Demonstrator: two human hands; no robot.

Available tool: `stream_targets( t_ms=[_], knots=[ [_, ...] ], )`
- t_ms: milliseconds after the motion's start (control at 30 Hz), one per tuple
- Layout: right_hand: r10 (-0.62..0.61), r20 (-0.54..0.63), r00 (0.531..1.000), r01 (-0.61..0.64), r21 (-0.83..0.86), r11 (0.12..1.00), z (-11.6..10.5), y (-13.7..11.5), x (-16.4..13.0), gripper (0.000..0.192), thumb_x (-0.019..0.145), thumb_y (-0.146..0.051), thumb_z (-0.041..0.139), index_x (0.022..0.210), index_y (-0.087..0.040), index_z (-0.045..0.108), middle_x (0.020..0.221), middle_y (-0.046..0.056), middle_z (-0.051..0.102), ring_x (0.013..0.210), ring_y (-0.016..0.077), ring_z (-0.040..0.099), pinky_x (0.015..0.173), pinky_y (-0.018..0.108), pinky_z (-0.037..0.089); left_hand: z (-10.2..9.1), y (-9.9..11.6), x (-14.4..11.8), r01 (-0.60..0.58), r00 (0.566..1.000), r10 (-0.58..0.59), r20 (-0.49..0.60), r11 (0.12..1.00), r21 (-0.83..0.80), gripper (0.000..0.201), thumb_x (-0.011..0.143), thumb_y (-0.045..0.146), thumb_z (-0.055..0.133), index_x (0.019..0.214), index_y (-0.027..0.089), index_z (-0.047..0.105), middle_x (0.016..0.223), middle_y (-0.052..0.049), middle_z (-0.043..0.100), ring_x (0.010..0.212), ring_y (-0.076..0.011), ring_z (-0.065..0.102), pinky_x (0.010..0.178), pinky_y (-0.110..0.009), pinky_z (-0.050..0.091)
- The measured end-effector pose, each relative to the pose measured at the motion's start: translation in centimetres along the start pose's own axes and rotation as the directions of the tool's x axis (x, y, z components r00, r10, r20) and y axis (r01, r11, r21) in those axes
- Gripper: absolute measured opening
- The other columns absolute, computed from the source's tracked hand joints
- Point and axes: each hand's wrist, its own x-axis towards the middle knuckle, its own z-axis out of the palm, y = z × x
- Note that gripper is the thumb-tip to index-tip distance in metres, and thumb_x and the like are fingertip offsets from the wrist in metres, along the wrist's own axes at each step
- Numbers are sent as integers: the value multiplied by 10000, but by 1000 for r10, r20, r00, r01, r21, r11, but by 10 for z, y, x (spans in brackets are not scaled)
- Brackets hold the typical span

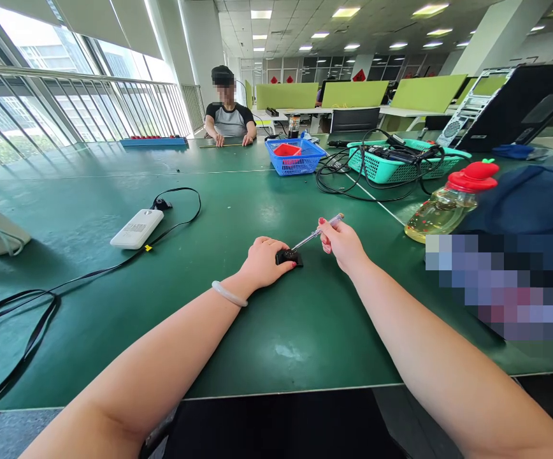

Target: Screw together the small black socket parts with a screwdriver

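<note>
On the green table (276,338), my left hand (263,262) grips a small black block-like part (290,256) between thumb and fingers and keeps it down on the surface. What the part is, I cannot make out. A screwdriver (315,236) with a clear handle is pinched in my right hand (342,245). It slants down to the left, and its metal tip meets the top of the black part or lies just over it. Part of the block is hidden behind my left fingers.
A white power bank (137,228) with a black cable lies left. Ahead stand a blue basket (296,159) and a teal basket (386,171) heaped with cables. To the right are a red-lidded bottle (443,207) and dark cloth (529,197). Another person (230,118) sits across the table.
</note>
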Motion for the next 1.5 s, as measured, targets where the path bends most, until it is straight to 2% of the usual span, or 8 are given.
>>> stream_targets(
  t_ms=[367, 767, 867, 967, 1133, 1233, 1333, 1500],
  knots=[
    [149, 17, 989, -149, 196, 969, -1, -4, -3, 387, 740, -504, 834, 758, -166, 646, 513, -52, 478, 423, 56, 378, 395, 197, 313, 2, -2, 1, -8, 1000, 8, -1, 1000, 8, 361, 836, 437, 675, 1133, 232, 682, 1198, -61, 700, 1274, -320, 479, 1100, -481, 402],
    [259, -13, 966, -239, 340, 909, 0, -11, -4, 364, 915, -436, 655, 679, -185, 538, 495, -56, 439, 389, 61, 359, 385, 205, 306, 2, 0, 0, -7, 1000, 7, -2, 1000, 16, 360, 841, 394, 660, 1162, 234, 691, 1214, -62, 704, 1289, -315, 478, 1105, -482, 409],
    [160, -58, 985, -139, 264, 954, 1, -11, -4, 388, 894, -485, 661, 671, -193, 536, 476, -64, 414, 389, 62, 336, 386, 206, 274, 1, 1, 0, -6, 1000, 6, 3, 1000, 24, 386, 849, 392, 645, 1198, 229, 674, 1237, -70, 693, 1300, -312, 474, 1110, -481, 411],
    [-59, -41, 997, 62, 75, 995, 5, -8, -6, 457, 790, -609, 720, 671, -208, 537, 460, -74, 394, 401, 71, 325, 400, 221, 257, -1, 3, -1, 16, 1000, -16, 17, 1000, 25, 398, 849, 356, 635, 1227, 234, 658, 1250, -75, 689, 1307, -314, 471, 1107, -491, 419],
    [-363, 115, 925, 381, -295, 876, 15, -8, -19, 537, 748, -746, 655, 754, -212, 598, 548, -38, 500, 497, 112, 435, 490, 265, 355, -3, 6, -1, 39, 998, -39, 43, 999, 11, 429, 839, 327, 651, 1260, 248, 644, 1254, -63, 691, 1328, -310, 455, 1129, -485, 401],
    [-442, 235, 865, 501, -416, 759, 18, -11, -28, 520, 834, -725, 572, 771, -210, 612, 596, -13, 558, 512, 120, 463, 519, 276, 385, -3, 6, -1, 41, 998, -41, 52, 999, -3, 422, 843, 317, 657, 1261, 260, 644, 1261, -54, 691, 1335, -303, 447, 1136, -482, 395],
    [-509, 244, 826, 561, -447, 697, 17, -15, -31, 504, 884, -701, 516, 778, -215, 599, 615, -1, 579, 515, 129, 484, 519, 277, 401, -3, 5, 0, 39, 998, -38, 53, 999, -6, 420, 848, 314, 658, 1265, 267, 643, 1265, -51, 690, 1325, -301, 455, 1132, -486, 401],
    [-508, 282, 814, 577, -491, 653, 13, -17, -29, 471, 919, -663, 488, 789, -221, 580, 613, -5, 560, 515, 133, 474, 519, 274, 397, -1, 4, 0, 26, 999, -26, 46, 1000, 2, 423, 852, 328, 652, 1270, 263, 650, 1247, -57, 698, 1308, -298, 472, 1131, -478, 401]
  ],
)
